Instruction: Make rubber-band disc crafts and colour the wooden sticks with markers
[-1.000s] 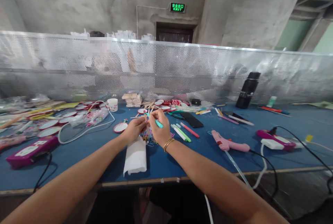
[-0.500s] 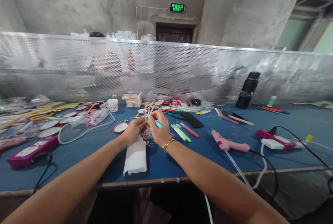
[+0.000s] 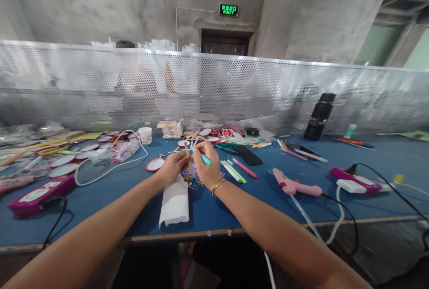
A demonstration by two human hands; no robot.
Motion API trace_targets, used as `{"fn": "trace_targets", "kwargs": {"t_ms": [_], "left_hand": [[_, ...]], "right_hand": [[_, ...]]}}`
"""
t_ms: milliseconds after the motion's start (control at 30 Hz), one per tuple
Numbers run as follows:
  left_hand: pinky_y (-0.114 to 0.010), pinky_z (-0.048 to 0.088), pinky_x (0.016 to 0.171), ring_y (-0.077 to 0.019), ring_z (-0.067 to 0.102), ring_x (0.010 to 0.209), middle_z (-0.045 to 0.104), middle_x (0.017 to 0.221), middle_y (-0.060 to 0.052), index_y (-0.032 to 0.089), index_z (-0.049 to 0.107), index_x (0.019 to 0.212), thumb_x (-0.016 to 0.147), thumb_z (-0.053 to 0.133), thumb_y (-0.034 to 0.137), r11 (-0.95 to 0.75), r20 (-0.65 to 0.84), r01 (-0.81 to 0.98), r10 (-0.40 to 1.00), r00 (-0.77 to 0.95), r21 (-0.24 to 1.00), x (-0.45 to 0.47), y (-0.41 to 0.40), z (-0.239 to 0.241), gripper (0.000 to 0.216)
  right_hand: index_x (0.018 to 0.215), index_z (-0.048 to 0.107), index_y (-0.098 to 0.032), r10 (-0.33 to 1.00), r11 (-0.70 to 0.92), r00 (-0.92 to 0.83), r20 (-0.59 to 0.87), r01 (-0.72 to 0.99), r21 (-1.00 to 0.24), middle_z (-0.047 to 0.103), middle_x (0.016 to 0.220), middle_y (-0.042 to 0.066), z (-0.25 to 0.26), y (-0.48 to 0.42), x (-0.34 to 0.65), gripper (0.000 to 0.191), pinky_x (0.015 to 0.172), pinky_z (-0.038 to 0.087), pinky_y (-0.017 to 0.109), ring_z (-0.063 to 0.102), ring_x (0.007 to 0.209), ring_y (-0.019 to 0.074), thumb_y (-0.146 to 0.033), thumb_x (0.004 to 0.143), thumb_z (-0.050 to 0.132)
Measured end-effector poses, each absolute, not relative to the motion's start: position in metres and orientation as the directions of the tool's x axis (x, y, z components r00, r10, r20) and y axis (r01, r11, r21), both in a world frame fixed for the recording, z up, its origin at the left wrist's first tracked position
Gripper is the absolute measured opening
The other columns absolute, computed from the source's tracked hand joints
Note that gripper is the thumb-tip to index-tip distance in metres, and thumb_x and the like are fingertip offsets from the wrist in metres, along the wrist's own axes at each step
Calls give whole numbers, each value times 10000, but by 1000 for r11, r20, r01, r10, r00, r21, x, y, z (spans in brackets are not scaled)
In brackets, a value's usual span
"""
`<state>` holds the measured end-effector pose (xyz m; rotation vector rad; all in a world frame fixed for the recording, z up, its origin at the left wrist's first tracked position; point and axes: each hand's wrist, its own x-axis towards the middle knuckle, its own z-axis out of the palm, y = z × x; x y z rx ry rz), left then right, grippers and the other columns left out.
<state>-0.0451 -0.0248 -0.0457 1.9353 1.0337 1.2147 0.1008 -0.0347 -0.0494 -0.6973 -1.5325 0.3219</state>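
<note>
My left hand [image 3: 173,168] is closed on a flat wooden craft stick [image 3: 187,146], whose upper end looks coloured green and reddish. A turquoise marker [image 3: 205,159] sits in the pinched fingers of my right hand [image 3: 209,168], which wears a gold bracelet. The marker's tip is close to the stick; whether they touch I cannot tell. Below my hands lies a tangle of thin coloured loops [image 3: 195,183], partly covered. A folded white tissue [image 3: 174,201] lies nearer the table edge. To the left is a round white disc with a red rim [image 3: 155,164].
Green markers [image 3: 233,172] and a pink marker [image 3: 245,168] lie right of my hands, near a black phone [image 3: 248,155]. Farther right are a pink glue gun [image 3: 295,186], a purple power strip [image 3: 355,180] and a black bottle [image 3: 320,116]. A paper cup [image 3: 145,136] stands back left.
My right hand and the marker have shifted very slightly, and the stick's coloured end shows a little more clearly. Everything else stays in place.
</note>
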Motion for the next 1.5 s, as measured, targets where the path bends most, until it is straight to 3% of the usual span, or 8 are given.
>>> {"fn": "trace_targets", "kwargs": {"t_ms": [1500], "left_hand": [[-226,260,469,-80,332,479,403,502,54,176,472,622,780,598,596,-482,408,273,867,285,833,-44,-26,-45,466]], "right_hand": [[827,504,-234,615,774,19,788,174,-608,620,676,-21,-48,-36,100,111,656,484,279,611,635,157,-311,906,487]]}}
